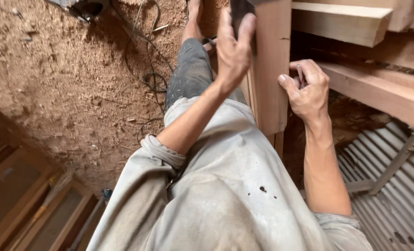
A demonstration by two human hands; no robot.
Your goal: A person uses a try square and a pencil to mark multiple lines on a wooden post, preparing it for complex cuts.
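- Against the upright plank (272,60), at its left edge, my left hand (232,49) is spread, fingers over a dark block (238,14) near the top.
- At the plank's right edge, my right hand (308,88) is curled, pinching a thin pencil-like stick (299,74).
- No mark or cut shows on the plank's face yet, so I judge the work barely begun.
- Sawdust floor (67,93) with a black cable (151,79) lies to the left.

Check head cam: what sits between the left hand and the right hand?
Head view: an upright wooden board stands between left hand and right hand.
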